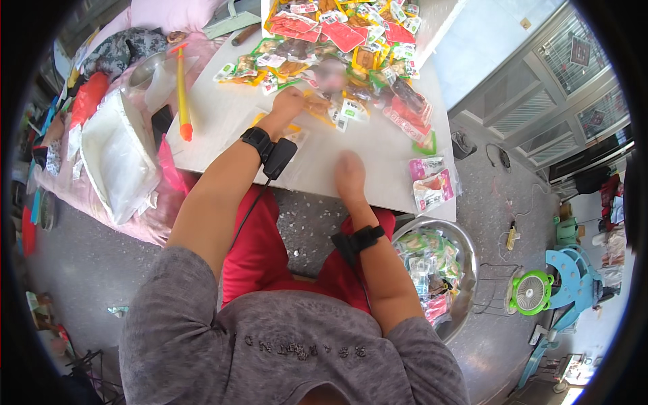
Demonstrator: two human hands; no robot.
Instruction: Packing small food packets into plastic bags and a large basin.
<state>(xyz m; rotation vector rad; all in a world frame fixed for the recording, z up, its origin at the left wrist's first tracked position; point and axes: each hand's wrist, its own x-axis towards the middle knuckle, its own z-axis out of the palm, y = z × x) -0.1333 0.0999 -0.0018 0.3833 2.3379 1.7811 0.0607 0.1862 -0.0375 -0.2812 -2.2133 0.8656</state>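
My left hand (288, 103) is curled over the pale table (238, 121), at the left edge of a spread of small sealed food packets. A packet with brown food and yellow edges (318, 105) lies against its fingers; whether they grip it is hidden. Under the left wrist lies a clear packet with yellow edges (296, 135). My right hand (350, 172), blurred, hovers at or rests on the near part of the table, its fingers hidden. To its right, pink-and-white packets (431, 185) lie at the table corner. Red packets (344, 35) top the heap at the far side.
A metal basin (471, 263) full of packets stands below the table's right corner. At left, a white foam box (119, 157) lies on pink bedding, beside a yellow tube-shaped object with orange ends (182, 96). A wooden handle (245, 35) and a green fan (530, 292) are farther off.
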